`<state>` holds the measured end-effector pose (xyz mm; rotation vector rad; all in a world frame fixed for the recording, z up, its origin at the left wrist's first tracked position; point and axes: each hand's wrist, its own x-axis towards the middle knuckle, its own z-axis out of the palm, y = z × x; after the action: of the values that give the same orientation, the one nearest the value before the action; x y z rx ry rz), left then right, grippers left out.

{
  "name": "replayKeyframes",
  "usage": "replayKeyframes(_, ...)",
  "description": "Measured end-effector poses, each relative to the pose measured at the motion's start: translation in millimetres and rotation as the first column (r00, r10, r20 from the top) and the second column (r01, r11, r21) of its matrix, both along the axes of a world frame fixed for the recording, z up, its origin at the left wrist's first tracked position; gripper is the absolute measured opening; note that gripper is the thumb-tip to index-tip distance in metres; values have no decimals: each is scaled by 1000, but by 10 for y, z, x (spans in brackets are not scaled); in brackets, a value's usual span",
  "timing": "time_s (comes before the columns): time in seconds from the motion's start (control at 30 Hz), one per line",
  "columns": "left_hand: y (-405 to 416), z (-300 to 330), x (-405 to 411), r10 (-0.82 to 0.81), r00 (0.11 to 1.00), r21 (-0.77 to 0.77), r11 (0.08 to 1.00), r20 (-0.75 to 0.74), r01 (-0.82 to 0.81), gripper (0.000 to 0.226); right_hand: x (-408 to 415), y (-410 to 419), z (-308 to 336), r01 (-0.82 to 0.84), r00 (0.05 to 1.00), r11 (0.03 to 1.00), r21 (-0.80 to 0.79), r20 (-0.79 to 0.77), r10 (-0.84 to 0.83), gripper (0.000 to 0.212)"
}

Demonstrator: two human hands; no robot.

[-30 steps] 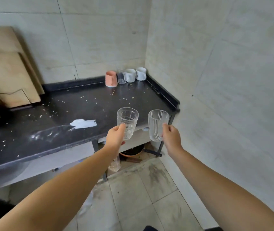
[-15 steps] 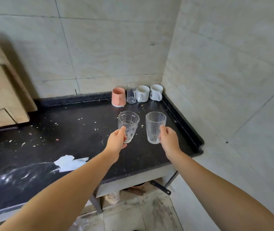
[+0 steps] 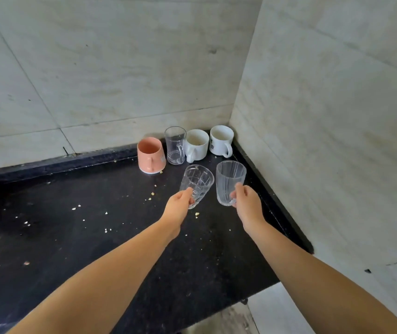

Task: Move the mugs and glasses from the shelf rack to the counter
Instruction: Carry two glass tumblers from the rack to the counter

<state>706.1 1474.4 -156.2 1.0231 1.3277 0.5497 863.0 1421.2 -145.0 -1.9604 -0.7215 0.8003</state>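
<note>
Both forearms reach forward over the black counter (image 3: pixel 101 237), nearly straight, converging toward its far right corner. The counter has a raised lip along the back wall and the right wall, and its near edge drops off below the right forearm. Crumbs are scattered over its left and middle, where the surface is otherwise bare.

Taking the pink mug (image 3: pixel 150 155) at the back lip as the landmark: the left hand (image 3: pixel 177 208) is in front of it and to its right, fingers closed round the lower part of a diamond-cut glass (image 3: pixel 196 184), which tilts with its mouth leaning away to the right. Further right of the mug, the right hand (image 3: pixel 247 204) pinches the lower side of a ribbed glass (image 3: pixel 230 180), which is close to upright. The two glasses are near each other but apart; whether either base touches the counter cannot be told.

Immediately right of the pink mug, along the back lip, stand a clear glass mug (image 3: pixel 174 145), a white mug (image 3: pixel 197 144) and a second white mug (image 3: pixel 220 140) in the corner. The two held glasses sit in front of this row, with a strip of bare counter between.
</note>
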Motion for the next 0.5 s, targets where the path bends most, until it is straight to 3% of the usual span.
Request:
replayKeyframes(0.27,648,-415,799,27,998,-89,996,54,-22,40,667,705,-457,6,1000,1000,-30,31,-5,35)
replayKeyframes(0.5,878,-577,1268,100,989,-59,994,106,-94,40,1025,1073,-824,11,999,1000,-18,-35,-12,37)
